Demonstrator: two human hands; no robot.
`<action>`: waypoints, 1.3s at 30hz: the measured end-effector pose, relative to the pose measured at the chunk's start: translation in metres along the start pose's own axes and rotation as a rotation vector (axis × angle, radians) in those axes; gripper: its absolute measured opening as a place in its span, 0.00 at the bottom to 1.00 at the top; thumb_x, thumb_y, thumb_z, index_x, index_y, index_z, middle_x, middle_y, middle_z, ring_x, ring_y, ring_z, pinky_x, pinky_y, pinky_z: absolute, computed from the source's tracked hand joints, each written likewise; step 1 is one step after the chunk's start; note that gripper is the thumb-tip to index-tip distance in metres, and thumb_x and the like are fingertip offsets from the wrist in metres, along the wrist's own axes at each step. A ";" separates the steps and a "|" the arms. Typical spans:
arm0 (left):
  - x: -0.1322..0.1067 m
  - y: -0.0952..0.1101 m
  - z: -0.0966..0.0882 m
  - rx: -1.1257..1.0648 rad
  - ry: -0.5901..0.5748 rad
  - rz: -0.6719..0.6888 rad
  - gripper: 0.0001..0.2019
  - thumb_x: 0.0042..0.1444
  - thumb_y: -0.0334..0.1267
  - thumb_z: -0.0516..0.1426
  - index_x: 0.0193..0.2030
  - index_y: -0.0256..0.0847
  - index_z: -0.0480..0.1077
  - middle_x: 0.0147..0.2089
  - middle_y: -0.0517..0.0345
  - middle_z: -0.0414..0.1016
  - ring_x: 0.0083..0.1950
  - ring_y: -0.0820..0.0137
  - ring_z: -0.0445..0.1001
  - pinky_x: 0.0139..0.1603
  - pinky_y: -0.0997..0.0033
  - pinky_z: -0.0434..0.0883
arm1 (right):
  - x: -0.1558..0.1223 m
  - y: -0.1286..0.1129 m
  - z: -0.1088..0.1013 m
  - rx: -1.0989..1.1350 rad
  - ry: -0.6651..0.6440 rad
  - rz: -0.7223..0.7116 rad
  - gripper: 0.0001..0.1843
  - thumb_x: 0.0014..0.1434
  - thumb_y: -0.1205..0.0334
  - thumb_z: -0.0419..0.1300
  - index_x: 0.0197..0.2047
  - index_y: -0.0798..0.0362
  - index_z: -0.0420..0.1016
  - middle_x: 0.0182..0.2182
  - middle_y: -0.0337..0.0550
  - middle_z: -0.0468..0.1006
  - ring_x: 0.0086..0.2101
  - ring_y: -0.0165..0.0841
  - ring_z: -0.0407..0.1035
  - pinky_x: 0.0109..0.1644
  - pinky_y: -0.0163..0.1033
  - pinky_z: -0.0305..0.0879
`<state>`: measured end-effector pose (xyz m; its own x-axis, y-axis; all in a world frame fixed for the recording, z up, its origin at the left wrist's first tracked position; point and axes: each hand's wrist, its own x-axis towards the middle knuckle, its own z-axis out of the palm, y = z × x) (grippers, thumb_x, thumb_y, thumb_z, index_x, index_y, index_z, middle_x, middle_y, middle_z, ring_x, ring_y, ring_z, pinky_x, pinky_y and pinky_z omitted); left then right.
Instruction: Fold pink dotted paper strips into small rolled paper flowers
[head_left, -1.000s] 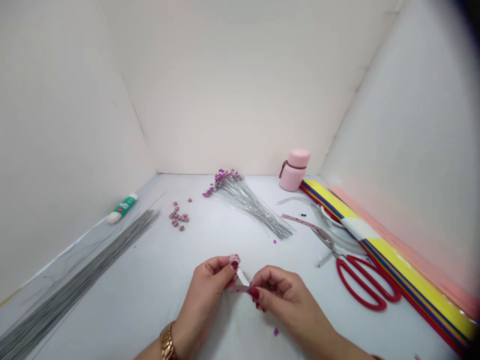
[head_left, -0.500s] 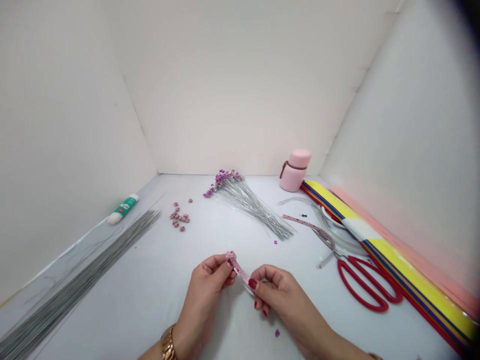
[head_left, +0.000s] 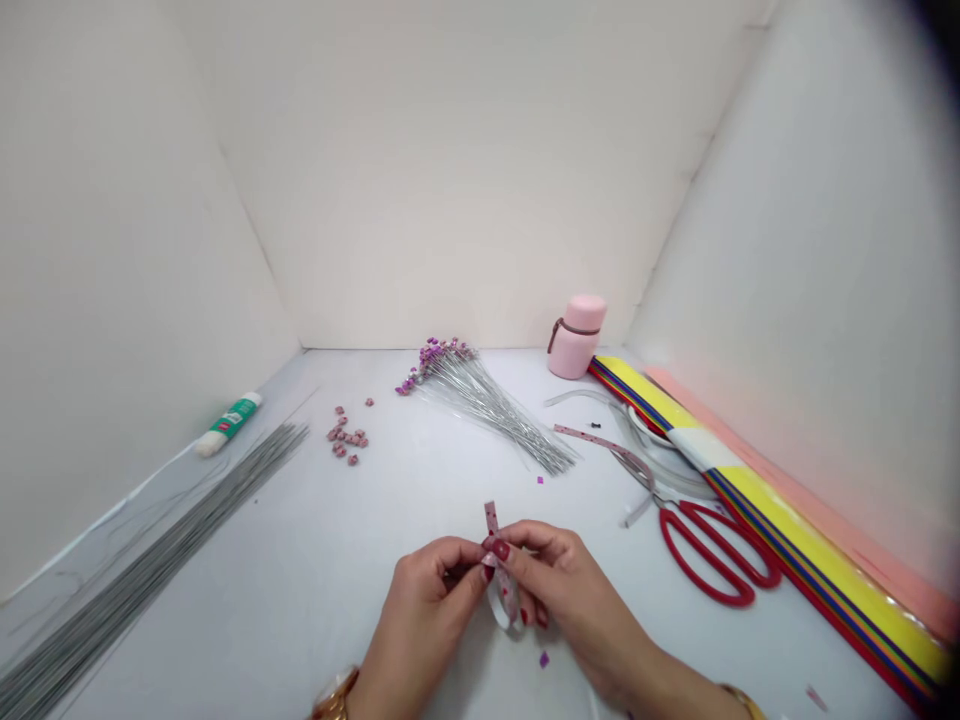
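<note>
Near the front of the table, my left hand (head_left: 442,590) and my right hand (head_left: 562,580) meet, fingertips pinched together on one pink patterned paper strip (head_left: 491,517). One end of the strip sticks up above my fingers; the rest curls in a loop below them, showing its white back. The fold between my fingertips is partly hidden. Several small folded pink paper stars (head_left: 352,438) lie on the table to the left. Another pink strip (head_left: 581,434) rests by the blades of red-handled scissors (head_left: 712,550) on the right.
A bundle of silver wire stems with purple tips (head_left: 495,405) lies at the back. Grey wires (head_left: 172,540) and a glue stick (head_left: 230,424) are on the left. On the right are a pink flask (head_left: 577,340), clear tubing (head_left: 630,420) and stacked coloured sheets (head_left: 795,510).
My hands have come together. The strip, earlier stretched between them with a folded end in my left fingers, is now looped, with one end pointing up.
</note>
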<state>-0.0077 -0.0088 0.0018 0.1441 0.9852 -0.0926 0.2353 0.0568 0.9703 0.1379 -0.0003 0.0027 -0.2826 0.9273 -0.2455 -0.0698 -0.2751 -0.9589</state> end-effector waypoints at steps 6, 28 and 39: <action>0.001 -0.011 0.002 0.055 -0.078 -0.090 0.08 0.50 0.37 0.53 0.27 0.36 0.70 0.25 0.58 0.73 0.27 0.71 0.68 0.28 0.76 0.63 | 0.005 -0.001 -0.014 0.094 0.164 -0.140 0.09 0.51 0.58 0.60 0.29 0.56 0.71 0.16 0.32 0.64 0.17 0.21 0.55 0.21 0.28 0.50; -0.007 0.001 0.004 0.186 -0.111 0.061 0.10 0.55 0.35 0.49 0.30 0.39 0.70 0.27 0.59 0.72 0.28 0.72 0.67 0.29 0.78 0.63 | 0.004 0.002 -0.006 -0.084 0.049 -0.138 0.13 0.56 0.56 0.54 0.30 0.58 0.70 0.18 0.35 0.67 0.20 0.24 0.58 0.25 0.29 0.55; -0.006 -0.010 0.007 -0.010 -0.242 -0.015 0.12 0.56 0.39 0.48 0.28 0.37 0.68 0.25 0.60 0.69 0.27 0.73 0.65 0.29 0.77 0.63 | 0.002 0.004 -0.007 -0.264 0.117 -0.185 0.15 0.56 0.56 0.54 0.22 0.55 0.62 0.16 0.33 0.65 0.20 0.24 0.59 0.25 0.30 0.55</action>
<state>-0.0039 -0.0161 -0.0086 0.3673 0.9168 -0.1570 0.2296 0.0743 0.9704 0.1440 0.0019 -0.0023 -0.1759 0.9823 -0.0639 0.1445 -0.0385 -0.9888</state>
